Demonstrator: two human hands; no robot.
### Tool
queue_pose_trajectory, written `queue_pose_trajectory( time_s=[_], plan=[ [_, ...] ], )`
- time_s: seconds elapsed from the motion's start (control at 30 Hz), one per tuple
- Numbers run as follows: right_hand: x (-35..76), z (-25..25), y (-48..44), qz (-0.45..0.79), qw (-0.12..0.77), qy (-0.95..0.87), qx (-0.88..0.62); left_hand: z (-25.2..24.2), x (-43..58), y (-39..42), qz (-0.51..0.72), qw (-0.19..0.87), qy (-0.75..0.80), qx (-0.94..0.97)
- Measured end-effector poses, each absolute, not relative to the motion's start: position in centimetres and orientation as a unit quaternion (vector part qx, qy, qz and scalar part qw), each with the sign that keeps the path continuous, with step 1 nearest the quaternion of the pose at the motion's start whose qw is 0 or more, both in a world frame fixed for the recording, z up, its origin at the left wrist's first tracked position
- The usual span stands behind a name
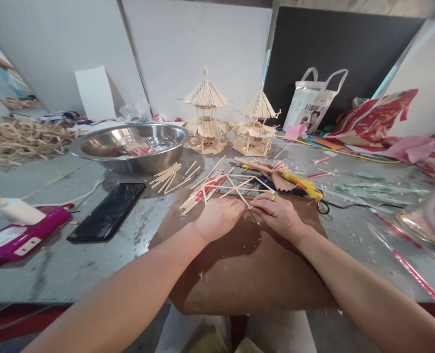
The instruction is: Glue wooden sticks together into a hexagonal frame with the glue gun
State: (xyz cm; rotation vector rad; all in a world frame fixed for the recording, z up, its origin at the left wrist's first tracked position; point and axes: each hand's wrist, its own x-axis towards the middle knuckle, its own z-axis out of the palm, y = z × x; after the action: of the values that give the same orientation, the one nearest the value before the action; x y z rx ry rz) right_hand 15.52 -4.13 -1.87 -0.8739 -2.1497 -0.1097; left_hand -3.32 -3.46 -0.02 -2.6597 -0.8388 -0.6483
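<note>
In the head view, the left hand (pixel 222 218) and the right hand (pixel 276 212) were positioned side by side over the brown sheet (pixel 246 279), their fingertips clamped on the near corner of the stick frame (pixel 238 191), which extended toward the far side. The red-marked sticks (pixel 198 197) lay at the left of the frame, and the yellow glue gun (pixel 301 184) lay at its far right. The black phone (pixel 107 212) was located farther left, with the metal basin (pixel 147 164) beyond it and two stick pavilions (pixel 207 128) standing at the far side.
</note>
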Motion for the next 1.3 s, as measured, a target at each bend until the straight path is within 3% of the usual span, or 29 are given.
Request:
queue_pose_trajectory(
  time_s=[1.3],
  plan=[
    [15.51, -1.91, -4.08, -0.042, 0.401, -0.849, -0.341, -0.07, -3.28, -3.46, -0.225, 0.143, -0.29, -0.919]
  ],
)
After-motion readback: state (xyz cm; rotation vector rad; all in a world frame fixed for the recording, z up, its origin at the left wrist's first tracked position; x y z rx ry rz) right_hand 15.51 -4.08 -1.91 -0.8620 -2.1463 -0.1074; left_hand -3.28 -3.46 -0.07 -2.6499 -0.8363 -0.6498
